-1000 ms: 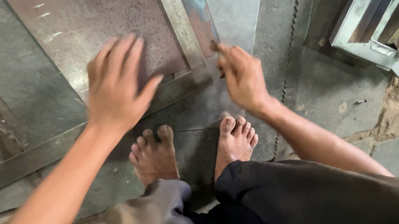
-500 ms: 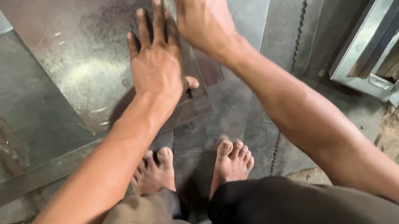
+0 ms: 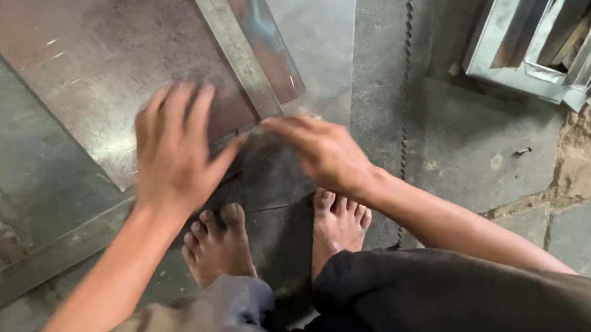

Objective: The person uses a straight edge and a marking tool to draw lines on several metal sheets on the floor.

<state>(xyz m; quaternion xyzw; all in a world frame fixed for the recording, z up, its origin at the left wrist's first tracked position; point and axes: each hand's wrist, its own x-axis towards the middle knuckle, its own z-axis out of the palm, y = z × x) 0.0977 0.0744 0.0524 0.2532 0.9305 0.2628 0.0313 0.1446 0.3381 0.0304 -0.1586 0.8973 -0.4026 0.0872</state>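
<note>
Two hands [image 3: 252, 149], one metal sheet [image 3: 108, 69]

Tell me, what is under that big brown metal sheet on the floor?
The brown metal sheet lies on paler grey sheets on the stone floor. A long metal strip lies on top. The left hand covers its near edge; beneath the middle is hidden.

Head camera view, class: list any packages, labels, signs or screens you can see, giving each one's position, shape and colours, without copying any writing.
None in view: no package, label, sign or screen shows.
What is there instead: a bare brownish metal sheet on the floor under the left hand, a long grey metal strip beyond the right hand, and folded grey metal channels at upper right.
</note>
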